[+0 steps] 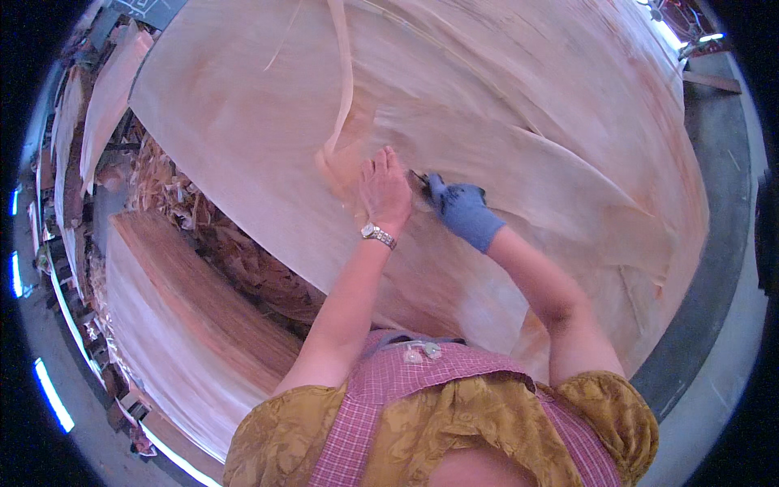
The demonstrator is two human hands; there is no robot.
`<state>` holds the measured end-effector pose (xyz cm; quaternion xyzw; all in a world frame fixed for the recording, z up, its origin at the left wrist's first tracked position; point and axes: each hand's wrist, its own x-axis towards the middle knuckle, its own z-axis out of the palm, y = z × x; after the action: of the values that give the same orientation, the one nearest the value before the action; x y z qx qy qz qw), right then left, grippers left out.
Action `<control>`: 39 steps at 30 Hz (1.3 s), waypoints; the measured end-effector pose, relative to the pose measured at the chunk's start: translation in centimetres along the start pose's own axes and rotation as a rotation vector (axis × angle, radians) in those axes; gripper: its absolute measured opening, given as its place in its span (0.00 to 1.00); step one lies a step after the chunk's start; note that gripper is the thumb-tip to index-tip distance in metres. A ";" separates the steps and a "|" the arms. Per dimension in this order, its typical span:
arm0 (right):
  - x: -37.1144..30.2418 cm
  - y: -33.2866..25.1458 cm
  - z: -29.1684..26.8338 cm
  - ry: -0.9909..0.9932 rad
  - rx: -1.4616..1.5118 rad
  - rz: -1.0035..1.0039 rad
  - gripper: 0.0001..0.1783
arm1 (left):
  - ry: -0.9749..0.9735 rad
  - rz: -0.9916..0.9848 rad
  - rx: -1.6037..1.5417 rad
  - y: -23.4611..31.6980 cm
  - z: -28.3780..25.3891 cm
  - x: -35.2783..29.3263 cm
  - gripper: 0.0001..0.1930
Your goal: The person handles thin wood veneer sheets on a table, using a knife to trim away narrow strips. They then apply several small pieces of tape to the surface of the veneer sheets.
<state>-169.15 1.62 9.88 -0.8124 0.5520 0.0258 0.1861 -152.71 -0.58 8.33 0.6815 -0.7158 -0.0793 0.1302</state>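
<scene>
A wide, thin wood veneer sheet (243, 122) spreads before me, pale with pinkish-orange patches and wavy, lifted edges on the right. Flat on it lies my left hand (385, 191), bare, with a watch on the wrist and its fingers stretched away from me. Just to the right, my right hand (461, 209), in a blue glove with dark fingertips, is closed around a small dark tool (417, 175). The tool's tip points toward the left hand's fingers; most of it is hidden by the glove. A narrow veneer strip (346, 77) curls from the far edge down to near my left fingertips.
At lower left stands a thick stack of veneer sheets (187, 284). Torn veneer scraps (166, 183) fill the gap between it and the large sheet. Another sheet (114, 97) leans at the far left. Grey floor (706, 308) runs along the right.
</scene>
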 end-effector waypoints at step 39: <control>-20.0 15.2 -0.9 -0.090 -0.165 0.519 0.10 | -0.084 -0.181 -0.079 1.7 -1.6 0.0 0.51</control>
<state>-190.84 14.19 11.47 -0.6544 0.7288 0.1537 0.1306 -153.88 -0.39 10.32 0.7337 -0.6525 -0.1473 0.1194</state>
